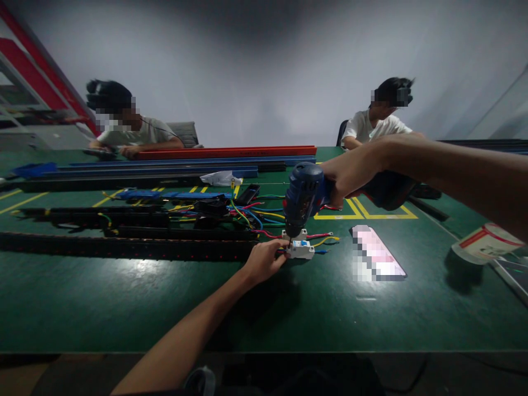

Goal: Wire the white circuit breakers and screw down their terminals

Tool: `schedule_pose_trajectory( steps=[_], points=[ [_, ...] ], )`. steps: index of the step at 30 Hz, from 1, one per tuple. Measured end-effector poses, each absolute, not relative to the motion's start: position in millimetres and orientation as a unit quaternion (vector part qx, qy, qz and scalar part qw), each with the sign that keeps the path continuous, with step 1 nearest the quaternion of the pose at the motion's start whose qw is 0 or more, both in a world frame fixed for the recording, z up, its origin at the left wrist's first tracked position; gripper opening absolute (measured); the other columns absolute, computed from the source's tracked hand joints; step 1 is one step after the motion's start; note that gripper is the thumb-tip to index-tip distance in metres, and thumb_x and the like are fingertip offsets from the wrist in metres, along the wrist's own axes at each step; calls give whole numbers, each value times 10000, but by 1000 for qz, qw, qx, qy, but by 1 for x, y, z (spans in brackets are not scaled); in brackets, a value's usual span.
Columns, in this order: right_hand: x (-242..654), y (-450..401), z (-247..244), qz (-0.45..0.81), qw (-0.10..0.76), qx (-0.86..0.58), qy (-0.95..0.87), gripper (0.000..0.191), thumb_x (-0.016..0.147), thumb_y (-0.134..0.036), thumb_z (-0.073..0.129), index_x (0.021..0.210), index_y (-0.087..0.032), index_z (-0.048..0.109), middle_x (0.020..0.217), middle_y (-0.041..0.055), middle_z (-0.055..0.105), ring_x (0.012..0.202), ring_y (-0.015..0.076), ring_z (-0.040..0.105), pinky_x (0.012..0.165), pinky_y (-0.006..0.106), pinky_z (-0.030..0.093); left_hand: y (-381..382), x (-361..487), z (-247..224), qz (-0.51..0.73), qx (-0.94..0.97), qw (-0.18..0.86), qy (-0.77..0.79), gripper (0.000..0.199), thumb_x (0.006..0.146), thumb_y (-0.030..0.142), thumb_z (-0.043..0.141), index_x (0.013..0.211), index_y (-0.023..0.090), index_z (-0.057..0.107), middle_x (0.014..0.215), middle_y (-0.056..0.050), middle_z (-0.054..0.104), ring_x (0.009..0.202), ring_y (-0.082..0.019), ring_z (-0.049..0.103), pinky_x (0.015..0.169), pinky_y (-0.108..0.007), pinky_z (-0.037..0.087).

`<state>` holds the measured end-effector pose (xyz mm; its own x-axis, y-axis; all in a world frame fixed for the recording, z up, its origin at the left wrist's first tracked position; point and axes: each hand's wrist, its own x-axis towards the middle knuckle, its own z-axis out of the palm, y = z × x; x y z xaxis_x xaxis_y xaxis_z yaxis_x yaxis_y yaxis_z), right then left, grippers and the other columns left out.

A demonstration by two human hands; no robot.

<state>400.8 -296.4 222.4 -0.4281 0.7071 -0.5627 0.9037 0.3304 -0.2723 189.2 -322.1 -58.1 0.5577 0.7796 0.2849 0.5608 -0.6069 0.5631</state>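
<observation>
My right hand [350, 170] is wrapped round the handle of a dark blue power drill [304, 190], which points down with its bit at a white circuit breaker [302, 251]. My left hand [266, 259] pinches the breaker's left side, its fingers closed beside the bit. A second white breaker part shows just behind, partly hidden by the drill. Red, yellow and blue wires [325, 242] stick out to the right of the breakers. To the left lies a long black strip [165, 247], its right end close to my left hand.
Bundled wires [247, 212] and black strips lie behind my left hand. A phone [379, 253] and a white-red tub [487, 243] are at right. Across the green table [124, 308], two people sit near a long red bar [231, 152].
</observation>
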Motion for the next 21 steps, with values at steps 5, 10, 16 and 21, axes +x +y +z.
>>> schedule_pose_trajectory(
  steps=[5,10,16,21],
  points=[
    [406,-296,218,-291,152,520,788,131,621,-99,714,691,-147,615,567,-83,534,488,30,441,473,189,272,-322,189,-60,261,861,201,388,356,864,257,669,1219,245,645,1053,-19,731,729,-142,658,712,-241,484],
    [410,-299,217,-296,152,540,773,107,618,-112,700,657,-156,611,537,-83,528,486,30,438,468,193,269,-321,189,-62,266,861,197,386,354,855,254,682,1207,251,647,1051,-15,733,742,-148,663,715,-246,490],
    [412,-304,218,-299,145,540,773,121,646,-122,691,741,-162,628,565,-78,552,487,34,458,473,201,268,-321,189,-62,266,863,204,379,370,861,253,669,1230,249,637,1090,-17,730,708,-144,652,714,-258,500],
    [418,-307,216,-294,141,536,779,151,670,-210,736,778,-176,635,601,-56,570,509,57,485,475,204,304,-320,189,-63,262,858,206,390,371,846,258,689,1216,254,654,1120,-17,725,694,-141,655,727,-265,516]
  ],
)
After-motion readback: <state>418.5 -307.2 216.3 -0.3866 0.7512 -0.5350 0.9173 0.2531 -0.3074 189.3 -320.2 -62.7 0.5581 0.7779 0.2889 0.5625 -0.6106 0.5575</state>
